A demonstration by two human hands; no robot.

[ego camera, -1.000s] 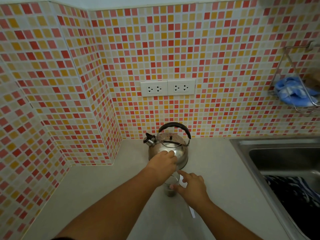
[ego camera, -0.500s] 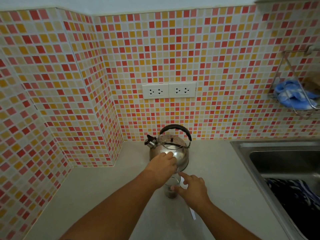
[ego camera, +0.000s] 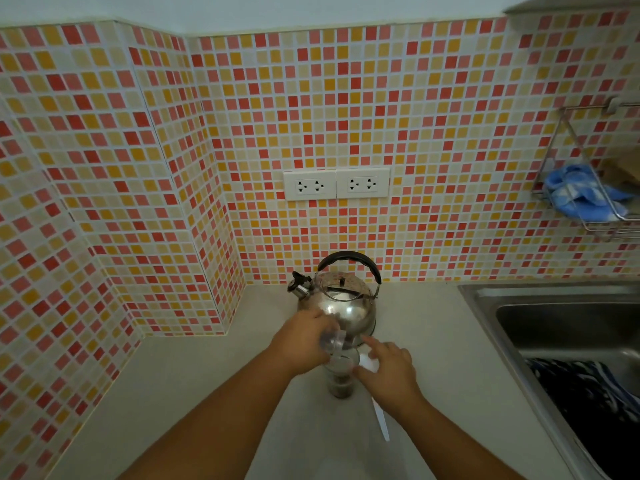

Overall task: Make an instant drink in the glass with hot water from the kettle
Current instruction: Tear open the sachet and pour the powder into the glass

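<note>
The left hand grips a small clear container tipped over the clear drinking glass, at six o'clock from the steel kettle; the right hand, fingers curled, steadies it, so tip slowly over the rim.

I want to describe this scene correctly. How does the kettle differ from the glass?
The kettle is shiny metal and opaque; the glass is clear, showing dark contents at its bottom. The kettle stands untouched by the tiled wall; the glass is nearer, between the left hand and right hand. Both stand upright on the counter.
</note>
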